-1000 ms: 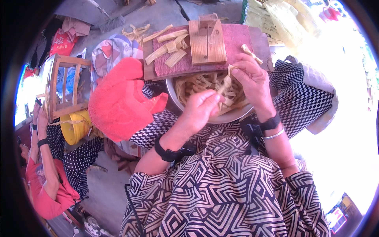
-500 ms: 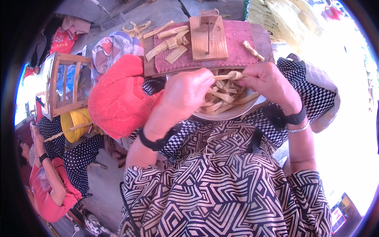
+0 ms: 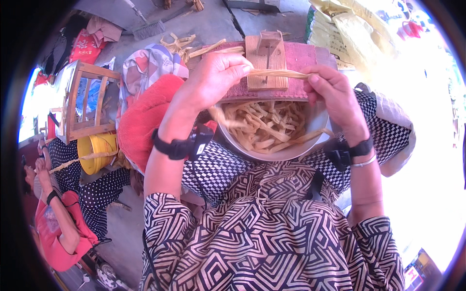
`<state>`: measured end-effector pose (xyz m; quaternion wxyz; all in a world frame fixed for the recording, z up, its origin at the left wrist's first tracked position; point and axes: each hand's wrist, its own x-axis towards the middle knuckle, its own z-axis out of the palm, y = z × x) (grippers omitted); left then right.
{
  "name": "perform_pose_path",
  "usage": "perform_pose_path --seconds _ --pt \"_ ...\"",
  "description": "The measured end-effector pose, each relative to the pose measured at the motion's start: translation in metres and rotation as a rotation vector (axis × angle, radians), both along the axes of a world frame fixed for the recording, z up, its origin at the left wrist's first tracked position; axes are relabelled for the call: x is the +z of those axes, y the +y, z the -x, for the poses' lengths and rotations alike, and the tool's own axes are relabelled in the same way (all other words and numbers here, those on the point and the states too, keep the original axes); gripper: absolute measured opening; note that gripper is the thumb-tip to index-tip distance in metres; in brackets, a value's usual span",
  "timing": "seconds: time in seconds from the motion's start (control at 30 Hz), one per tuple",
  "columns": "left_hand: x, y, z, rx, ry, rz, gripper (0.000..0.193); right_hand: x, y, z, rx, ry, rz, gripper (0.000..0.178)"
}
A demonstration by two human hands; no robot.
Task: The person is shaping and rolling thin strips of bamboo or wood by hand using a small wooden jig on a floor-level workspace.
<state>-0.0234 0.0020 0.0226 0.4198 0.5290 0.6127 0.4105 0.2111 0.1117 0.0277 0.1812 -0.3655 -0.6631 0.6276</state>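
**A straw-coloured strip stretched between two hands over a bowl**

A pale dry strip point(image 3: 279, 73) is held taut just above the metal bowl point(image 3: 318, 127). One end is pinched in the closed fingers of the left hand point(image 3: 216, 72), the other in the closed fingers of the right hand point(image 3: 332, 89). More strips are heaped inside the bowl. Just beyond the bowl, a wooden block point(image 3: 264, 58) is seen on a pink board point(image 3: 303, 56). Left of the bowl, a red cushion point(image 3: 143, 119) is seen.
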Motion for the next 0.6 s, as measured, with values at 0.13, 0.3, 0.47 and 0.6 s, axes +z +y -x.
perform_pose_path --seconds 0.13,0.3,0.47,0.6 --pt "-0.036 0.007 0.001 0.092 0.188 0.016 0.020 -0.022 0.001 0.018 -0.025 -0.111 -0.140 0.015" --pt "-0.045 0.002 0.007 0.164 0.266 0.062 0.019 -0.038 -0.003 0.025 0.017 -0.123 -0.370 0.016" --pt "-0.047 0.006 0.007 0.211 0.271 0.055 0.020 -0.042 0.001 0.031 0.006 -0.139 -0.510 0.016" --pt "-0.062 0.010 0.004 0.213 0.472 -0.076 0.020 -0.053 0.005 0.037 0.074 -0.178 -0.683 0.017"
